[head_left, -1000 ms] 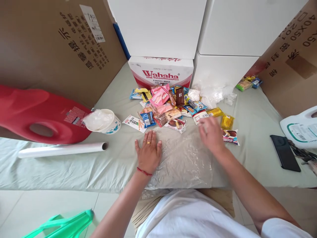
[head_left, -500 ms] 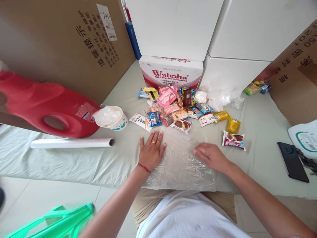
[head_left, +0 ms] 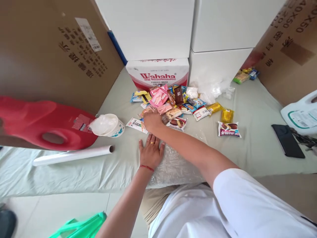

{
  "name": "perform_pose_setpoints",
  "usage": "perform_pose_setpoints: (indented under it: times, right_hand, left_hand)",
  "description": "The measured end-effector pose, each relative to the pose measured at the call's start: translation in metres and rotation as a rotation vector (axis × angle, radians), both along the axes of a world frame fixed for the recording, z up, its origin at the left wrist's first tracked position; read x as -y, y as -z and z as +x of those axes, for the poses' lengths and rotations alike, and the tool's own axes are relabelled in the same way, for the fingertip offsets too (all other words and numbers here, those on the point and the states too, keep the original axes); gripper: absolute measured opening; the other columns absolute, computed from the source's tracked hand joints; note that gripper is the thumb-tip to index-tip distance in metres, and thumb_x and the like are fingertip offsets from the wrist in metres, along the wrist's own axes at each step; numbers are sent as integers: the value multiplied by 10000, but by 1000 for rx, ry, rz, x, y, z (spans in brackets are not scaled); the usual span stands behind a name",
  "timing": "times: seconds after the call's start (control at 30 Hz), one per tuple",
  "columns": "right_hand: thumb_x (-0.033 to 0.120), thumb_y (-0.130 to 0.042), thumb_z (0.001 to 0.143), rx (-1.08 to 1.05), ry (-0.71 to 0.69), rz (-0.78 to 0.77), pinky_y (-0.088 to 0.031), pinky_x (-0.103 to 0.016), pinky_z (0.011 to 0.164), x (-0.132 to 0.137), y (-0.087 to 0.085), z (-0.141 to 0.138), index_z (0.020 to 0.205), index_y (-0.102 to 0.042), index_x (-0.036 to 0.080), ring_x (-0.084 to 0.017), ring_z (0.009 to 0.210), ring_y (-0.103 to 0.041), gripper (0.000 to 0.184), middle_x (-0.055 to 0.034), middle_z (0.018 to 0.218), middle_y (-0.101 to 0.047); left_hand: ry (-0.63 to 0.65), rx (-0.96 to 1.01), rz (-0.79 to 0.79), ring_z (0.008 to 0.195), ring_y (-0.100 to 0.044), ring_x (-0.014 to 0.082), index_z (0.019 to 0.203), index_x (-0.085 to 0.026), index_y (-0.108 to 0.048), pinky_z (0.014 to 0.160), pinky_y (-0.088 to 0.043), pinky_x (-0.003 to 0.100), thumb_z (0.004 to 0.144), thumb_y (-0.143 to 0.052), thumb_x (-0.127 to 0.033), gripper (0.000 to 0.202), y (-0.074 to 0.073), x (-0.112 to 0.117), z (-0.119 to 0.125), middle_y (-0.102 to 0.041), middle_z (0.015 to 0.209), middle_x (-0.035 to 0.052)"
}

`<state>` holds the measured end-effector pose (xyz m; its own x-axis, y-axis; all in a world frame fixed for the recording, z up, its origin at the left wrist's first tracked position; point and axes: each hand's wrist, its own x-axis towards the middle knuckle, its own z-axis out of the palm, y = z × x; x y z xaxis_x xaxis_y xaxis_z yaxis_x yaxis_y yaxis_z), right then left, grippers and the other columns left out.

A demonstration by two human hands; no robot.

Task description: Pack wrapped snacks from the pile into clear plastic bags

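My left hand (head_left: 151, 152) lies flat and open on the left edge of a clear plastic sheet (head_left: 178, 162) spread on the pale green cloth. Its ring finger wears a gold ring and a red string circles the wrist. My right arm crosses over the sheet. My right hand (head_left: 152, 120) is at the near left side of a pile of small snack packets (head_left: 173, 99), fingers curled down over packets that I cannot make out. A white packet with biscuit sticks (head_left: 135, 124) lies just left of that hand.
A paper cup stuffed with plastic (head_left: 107, 125), a red jug (head_left: 44, 125) and a film roll (head_left: 71, 154) lie at the left. A Wahaha box (head_left: 157, 74) stands behind the pile. A chocolate pie packet (head_left: 229, 129), a black phone (head_left: 287, 140) and a white jug (head_left: 300, 114) are at the right.
My right hand left the right part of the plastic sheet and reached forward and left across it onto the snack pile. My left hand stayed flat on the sheet.
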<state>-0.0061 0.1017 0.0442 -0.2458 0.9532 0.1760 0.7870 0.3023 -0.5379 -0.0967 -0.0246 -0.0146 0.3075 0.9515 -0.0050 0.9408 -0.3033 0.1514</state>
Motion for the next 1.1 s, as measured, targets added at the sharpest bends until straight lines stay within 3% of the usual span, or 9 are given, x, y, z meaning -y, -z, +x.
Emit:
perform_pose_setpoints:
  times: [0.1, 0.2, 0.3, 0.4, 0.5, 0.6, 0.83, 0.93, 1.1]
  right_hand:
    - [181, -719, 861, 96, 12, -64, -520, -457, 980, 3, 0, 15, 1125, -657, 37, -339, 1209, -616, 307, -254, 1290, -638]
    - [277, -770, 815, -11, -69, -91, -541, -384, 927, 17, -7, 54, 1168, -658, 151, -269, 1091, -661, 391, -130, 1224, -693]
    - [390, -764, 826, -208, -9, -164, -536, -354, 861, 53, -14, 105, 1165, -663, 188, -233, 976, -681, 408, -67, 1127, -727]
    - [380, -773, 822, -196, -13, -182, -510, -386, 893, 103, -16, 146, 1218, -656, 210, -257, 1035, -657, 447, -81, 1187, -708]
    - [355, -756, 865, -50, -159, -154, -477, -423, 929, 144, -15, 157, 1260, -652, 208, -276, 1052, -600, 434, -101, 1164, -697]
    - [305, -768, 865, 83, -290, -183, -470, -423, 918, 161, -14, 144, 1270, -649, 201, -269, 1016, -554, 435, -102, 1158, -681]
    - [318, -796, 844, 245, -336, -179, -468, -470, 964, 155, 6, 121, 1327, -624, 185, -302, 1092, -536, 530, -122, 1228, -650]
    - [387, -764, 874, 111, -332, -132, -473, -441, 994, 145, -1, 132, 1327, -626, 195, -290, 1166, -557, 511, -135, 1328, -612]
    - [280, -507, 1007, -13, 37, 3, -494, -335, 839, 78, -36, 162, 1069, -702, 198, -207, 895, -650, 221, -61, 976, -721]
  left_hand:
    - [-6, 37, 13, 1517, -333, 309, 1560, -233, -397, 1215, -143, 700, 1045, -303, -446, 565, 2, 2, 0, -389, 1620, 134]
    - [-17, 68, 32, 1523, -321, 303, 1577, -239, -365, 1222, -121, 700, 1047, -299, -460, 577, 4, 2, -1, -348, 1641, 111]
    - [-14, 85, 35, 1532, -305, 283, 1585, -246, -344, 1233, -110, 685, 1058, -256, -453, 573, 4, 2, -4, -323, 1651, 86]
    - [4, 85, 24, 1540, -290, 269, 1588, -258, -333, 1241, -114, 669, 1065, -217, -441, 566, 4, 2, -7, -312, 1655, 70]
    - [4, 69, 28, 1543, -284, 277, 1591, -259, -324, 1237, -114, 677, 1066, -222, -408, 556, 5, 2, -7, -311, 1655, 75]
    - [1, 49, 41, 1543, -283, 281, 1595, -254, -312, 1231, -115, 688, 1064, -223, -375, 551, 7, 1, -6, -305, 1657, 79]
    - [10, 36, 48, 1536, -300, 275, 1595, -248, -311, 1223, -123, 693, 1068, -198, -376, 554, 7, 0, -5, -295, 1659, 82]
    - [7, 33, 45, 1533, -306, 286, 1596, -262, -310, 1222, -124, 693, 1065, -209, -366, 551, 7, 0, -5, -307, 1656, 86]
    - [2, 37, 45, 1532, -307, 294, 1596, -274, -310, 1224, -126, 689, 1062, -224, -370, 549, 7, -1, -5, -325, 1652, 85]
